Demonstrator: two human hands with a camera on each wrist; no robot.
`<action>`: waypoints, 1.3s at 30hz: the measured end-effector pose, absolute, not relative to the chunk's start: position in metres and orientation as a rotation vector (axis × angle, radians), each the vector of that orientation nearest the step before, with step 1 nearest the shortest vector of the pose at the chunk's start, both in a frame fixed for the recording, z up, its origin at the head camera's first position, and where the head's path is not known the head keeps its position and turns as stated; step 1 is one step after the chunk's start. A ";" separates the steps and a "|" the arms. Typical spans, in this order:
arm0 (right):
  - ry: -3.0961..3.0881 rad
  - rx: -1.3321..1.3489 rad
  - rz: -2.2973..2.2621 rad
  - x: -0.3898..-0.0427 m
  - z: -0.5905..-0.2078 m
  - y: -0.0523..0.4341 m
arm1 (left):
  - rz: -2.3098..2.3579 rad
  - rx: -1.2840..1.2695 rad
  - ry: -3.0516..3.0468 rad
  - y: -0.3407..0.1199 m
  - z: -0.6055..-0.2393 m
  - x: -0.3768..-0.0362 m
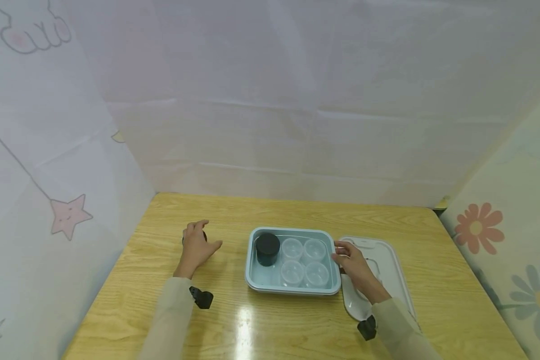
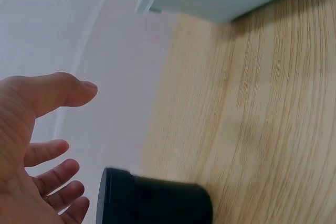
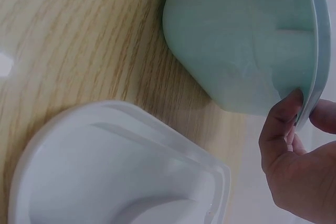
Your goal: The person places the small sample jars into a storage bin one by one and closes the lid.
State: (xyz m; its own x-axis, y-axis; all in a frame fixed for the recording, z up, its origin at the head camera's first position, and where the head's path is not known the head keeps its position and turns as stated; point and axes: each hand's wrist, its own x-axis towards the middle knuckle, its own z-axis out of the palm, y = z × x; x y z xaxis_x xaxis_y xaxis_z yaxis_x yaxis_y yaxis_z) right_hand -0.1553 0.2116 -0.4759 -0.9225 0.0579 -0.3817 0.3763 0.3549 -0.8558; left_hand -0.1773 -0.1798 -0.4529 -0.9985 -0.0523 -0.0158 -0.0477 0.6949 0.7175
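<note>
L hand (image 1: pixel 195 251): grip apart, fingers spread, nr black cylindrical jar (image 2: pixel 157 200) on wood-grain surface (image 1: pixel 225 320). R hand (image 1: pixel 354 265): grip clamped on rim of pale-blue rect. plastic bin (image 3: pixel 226 35). In bin: 2nd black cyl. jar (image 1: pixel 267 248), back L; 4 clear round plastic cups (image 1: pixel 292 273) to its R. White plastic lid (image 1: pixel 387 260) R of bin.

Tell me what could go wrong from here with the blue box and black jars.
The right hand pinches the box by its rim, so a tug might tilt it and slide the clear cups. The left hand is beside the black jar outside the box without gripping it; a careless brush could knock it over.
</note>
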 end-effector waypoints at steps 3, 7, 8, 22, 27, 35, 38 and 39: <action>2.340 0.384 -1.593 -0.155 -0.476 0.212 | -1.204 0.116 -2.884 -0.192 -0.454 -0.177; 2.340 0.383 -1.599 -0.156 -0.476 0.212 | -1.176 0.160 -2.896 -0.205 -0.459 -0.176; 2.338 0.384 -1.600 -0.156 -0.476 0.211 | -1.169 0.169 -2.900 -0.207 -0.461 -0.176; 2.325 0.418 -1.580 -0.157 -0.475 0.210 | -1.361 0.290 -2.883 -0.223 -0.483 -0.178; 2.324 0.412 -1.591 -0.157 -0.475 0.210 | -1.411 0.292 -2.874 -0.224 -0.487 -0.179; 2.325 0.398 -1.588 -0.156 -0.473 0.210 | -1.441 0.283 -2.849 -0.224 -0.488 -0.178; 2.326 0.391 -1.593 -0.156 -0.473 0.211 | -1.432 0.283 -2.859 -0.223 -0.486 -0.178; 2.326 0.387 -1.594 -0.155 -0.473 0.211 | -1.429 0.280 -2.865 -0.223 -0.485 -0.178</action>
